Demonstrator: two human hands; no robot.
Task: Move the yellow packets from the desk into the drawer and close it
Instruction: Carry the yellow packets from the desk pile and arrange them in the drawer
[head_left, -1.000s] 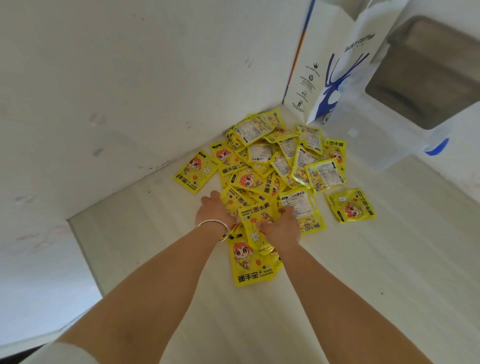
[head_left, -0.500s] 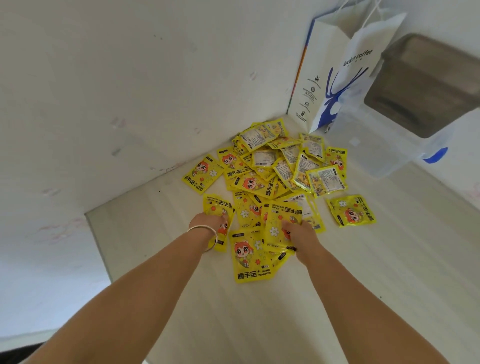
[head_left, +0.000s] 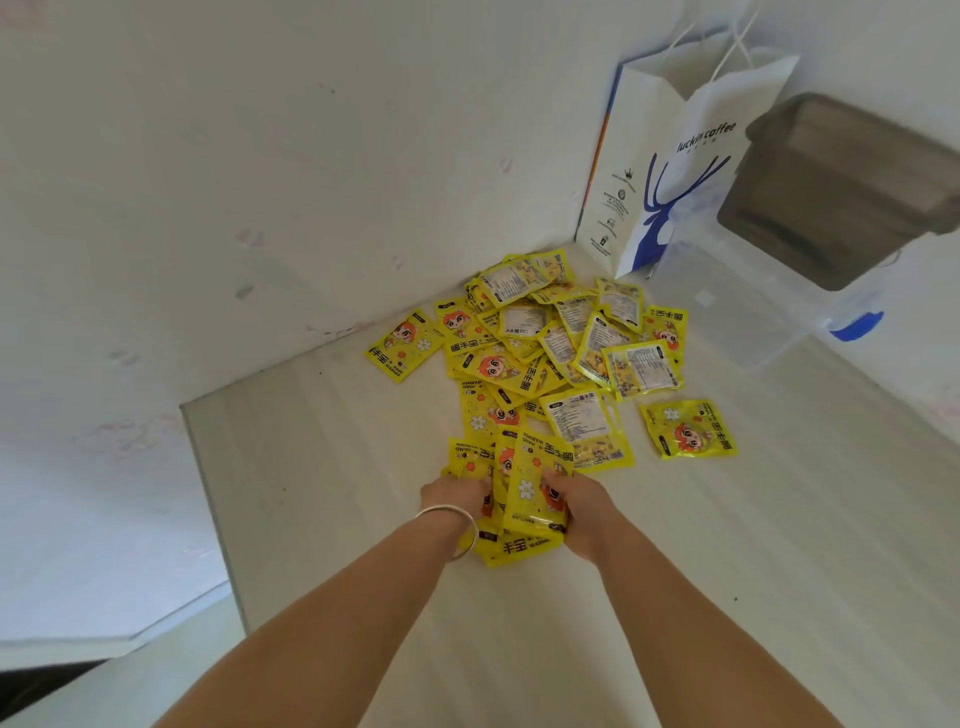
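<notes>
A heap of several yellow packets (head_left: 550, 332) lies on the pale desk (head_left: 322, 467), in the corner by the wall. One packet (head_left: 402, 345) lies apart at the left and another (head_left: 688, 428) at the right. A bunch of packets (head_left: 530, 483) stands on edge between my two hands. My left hand (head_left: 457, 496), with a silver bangle on the wrist, grips the bunch from the left. My right hand (head_left: 584, 506) grips it from the right. No drawer is in view.
A white paper bag with a blue deer print (head_left: 675, 156) stands against the wall at the back right. A clear plastic box with a grey lid (head_left: 810, 218) sits beside it. The desk's left edge (head_left: 208, 493) runs close to my left arm.
My hands have drawn nearer to me and closed together, gathering loose packets from the heap's near side into one upright bunch. The camera view has shifted a little.
</notes>
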